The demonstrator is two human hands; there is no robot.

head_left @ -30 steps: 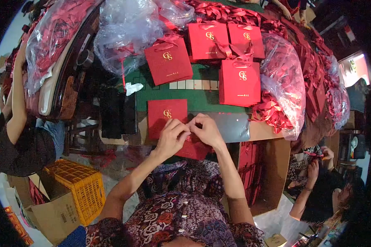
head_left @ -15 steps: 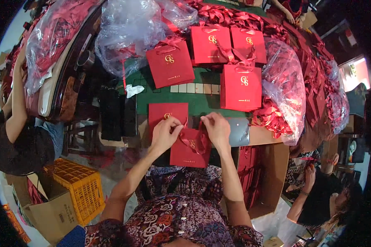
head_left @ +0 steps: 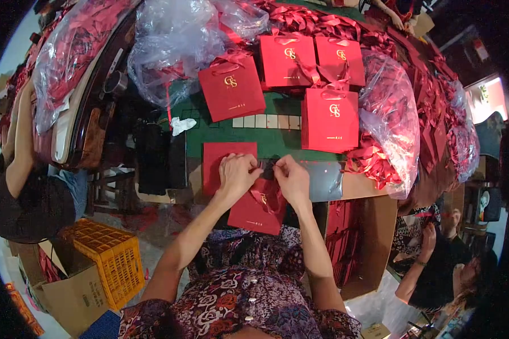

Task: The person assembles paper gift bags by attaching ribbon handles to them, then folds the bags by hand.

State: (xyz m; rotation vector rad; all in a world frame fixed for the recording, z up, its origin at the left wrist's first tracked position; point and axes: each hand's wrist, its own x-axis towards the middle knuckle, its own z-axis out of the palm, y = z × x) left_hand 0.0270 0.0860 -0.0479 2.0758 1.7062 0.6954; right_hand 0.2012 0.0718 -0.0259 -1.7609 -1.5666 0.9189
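Observation:
Between my hands a red paper gift bag (head_left: 254,214) with a gold emblem hangs tilted at the table's near edge, its ribbon handle (head_left: 259,196) draped over the front. My left hand (head_left: 238,175) is closed in a pinch at the bag's upper left. Opposite it, my right hand (head_left: 293,181) pinches at the upper right. The fingertips are close together but apart; the ribbon's ends are hidden there. Under my left hand another red bag (head_left: 212,164) lies flat on the green table top (head_left: 209,134).
Several finished-looking red bags (head_left: 331,121) stand farther back. Clear plastic sacks (head_left: 393,124) of red ribbon flank them. A white scrap (head_left: 182,125) lies at left. Below the table are an open carton (head_left: 370,248) and a yellow crate (head_left: 116,271). Other people work on both sides.
The bag between my hands has tilted, its lower edge swinging slightly left and down. My left hand has shifted right and turned over, covering the emblem of the flat bag. My right hand moved slightly left.

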